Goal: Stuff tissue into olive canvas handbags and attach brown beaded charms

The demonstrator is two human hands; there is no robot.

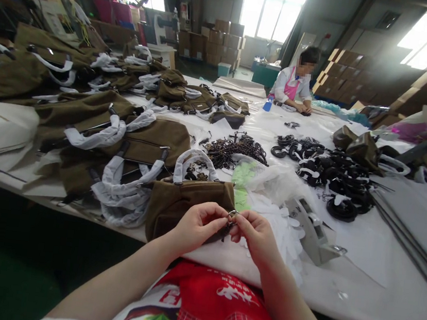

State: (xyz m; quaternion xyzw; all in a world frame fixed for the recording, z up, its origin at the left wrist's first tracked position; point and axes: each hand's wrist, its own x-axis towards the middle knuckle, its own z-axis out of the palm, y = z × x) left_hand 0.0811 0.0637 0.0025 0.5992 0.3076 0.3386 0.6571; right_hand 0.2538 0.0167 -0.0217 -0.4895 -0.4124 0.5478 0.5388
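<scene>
The left hand [202,223] and the right hand [257,235] meet near the middle of the scene, at the near edge of a long white table surface [357,289]. On each hand, the thumb and first finger are pinched close together. The fingers of both hands have hold of a small, shiny, curved metal ring [233,213], with the left hand on its left side and the right hand on its right side. Some small dark bits show just below the ring, but they are too small to make out. Just behind the left hand is a brown cloth bag [189,198] with a handle wrapped in white, and I cannot tell if the hand touches it. More brown cloth bags [157,140] with white-wrapped handles lie in a big heap on the left. Past the ring, a pile of thin dark brown straps [238,150] sits in the middle of the surface. Bright green paper [242,182] and a crinkly clear plastic bag [278,182] lie nearer. To the right are a pale gray tool [313,232] and, farther off, a heap of black coiled straps [334,172]. On the far side, a person in a pink apron [291,90] leans over the surface.
</scene>
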